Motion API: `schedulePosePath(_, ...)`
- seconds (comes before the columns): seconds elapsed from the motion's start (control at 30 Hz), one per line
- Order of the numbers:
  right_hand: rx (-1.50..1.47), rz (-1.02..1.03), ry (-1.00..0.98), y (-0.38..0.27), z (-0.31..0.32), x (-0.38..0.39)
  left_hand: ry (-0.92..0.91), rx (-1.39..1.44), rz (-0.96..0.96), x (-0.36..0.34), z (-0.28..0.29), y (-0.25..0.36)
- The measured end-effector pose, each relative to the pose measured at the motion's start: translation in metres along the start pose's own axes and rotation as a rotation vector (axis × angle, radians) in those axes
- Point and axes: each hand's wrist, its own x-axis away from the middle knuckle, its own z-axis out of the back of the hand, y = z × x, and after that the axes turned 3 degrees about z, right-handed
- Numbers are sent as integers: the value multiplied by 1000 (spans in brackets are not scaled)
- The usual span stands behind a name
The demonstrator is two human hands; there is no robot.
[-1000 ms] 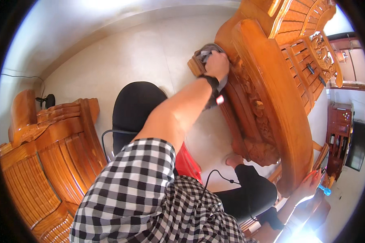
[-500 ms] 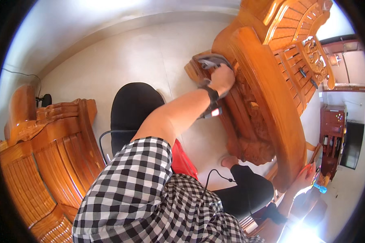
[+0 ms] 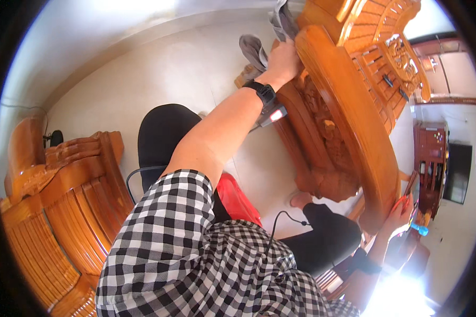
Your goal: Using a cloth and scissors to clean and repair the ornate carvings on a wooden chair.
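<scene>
My left hand (image 3: pixel 284 62) is closed round a grey cloth (image 3: pixel 254 51), whose loose ends flare out beyond my fingers. It is at the side of a carved wooden armchair (image 3: pixel 349 127), close under the armrest's far end. A black watch-like band and a small device are on that wrist. My right hand (image 3: pixel 399 217), at the near end of the same armrest, has its fingers closed by a thin red item (image 3: pixel 402 203) that I cannot make out fully. A blue piece (image 3: pixel 420 229) shows beside it. Bright glare washes over the area below that hand.
Another wooden seat (image 3: pixel 74 206) with a slatted back stands at the left. A red, shiny object (image 3: pixel 238 198) lies on the pale tiled floor (image 3: pixel 195 63) between my legs. A dark cable (image 3: pixel 280 216) hangs near my waist. A cabinet (image 3: pixel 429 153) and dark screen (image 3: pixel 458 173) stand far right.
My left hand has moved farther away along the armchair's side, and the cloth has swung up and spread out. My right hand stays near the armrest's end.
</scene>
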Motion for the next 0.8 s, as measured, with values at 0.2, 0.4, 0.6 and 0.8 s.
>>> schedulePosePath(0.2,188,15,-5,-20,4,-3,-380,-136,168,43,-45,-42)
schedulePosePath(0.4,204,39,35,-25,-5,1,-367,-109,289,76,-50,-8)
schedulePosePath(0.6,216,93,38,-30,-10,0,-521,-107,222,134,-71,19)
schedulePosePath(0.8,287,53,27,-26,-9,-2,-676,-233,-174,186,-77,-4)
